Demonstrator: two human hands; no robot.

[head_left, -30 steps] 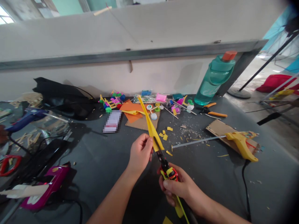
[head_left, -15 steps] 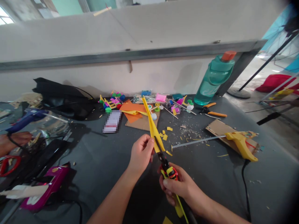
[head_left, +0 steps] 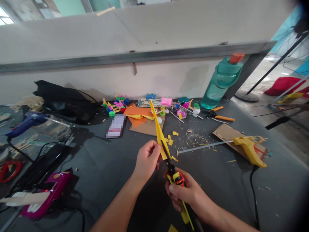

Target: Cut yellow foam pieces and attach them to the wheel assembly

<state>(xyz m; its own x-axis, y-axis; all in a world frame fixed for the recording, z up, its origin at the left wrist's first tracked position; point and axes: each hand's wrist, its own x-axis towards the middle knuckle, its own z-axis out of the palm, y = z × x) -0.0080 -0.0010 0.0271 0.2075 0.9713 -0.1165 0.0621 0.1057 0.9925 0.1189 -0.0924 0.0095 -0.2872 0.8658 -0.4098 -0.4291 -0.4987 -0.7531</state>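
My left hand (head_left: 147, 159) pinches a long folded strip of yellow paper (head_left: 157, 127) near its lower end, between thumb and fingers. The strip points up and away from me over the table. My right hand (head_left: 180, 190) is wrapped round the yellow-and-black handles of dark-bladed tin snips (head_left: 171, 167). Their blades lie along the lower part of the strip, on its right side; whether they are closed I cannot tell. Small yellow paper scraps (head_left: 171, 141) lie on the table just beyond. Part of another yellow piece (head_left: 173, 228) shows at the bottom edge.
A yellow glue gun (head_left: 251, 149) rests on cardboard at the right, its cord running towards me. Behind are orange-handled pliers (head_left: 223, 113), a teal bottle (head_left: 220, 83), orange paper (head_left: 137, 112) and a phone (head_left: 116, 126). A magenta device (head_left: 51, 190) and blue glue gun (head_left: 26, 124) lie left.
My left hand, the yellow strip and the snips have shifted slightly to the right, with the strip further between the blades. Another person's hand at the far left has gone out of view.
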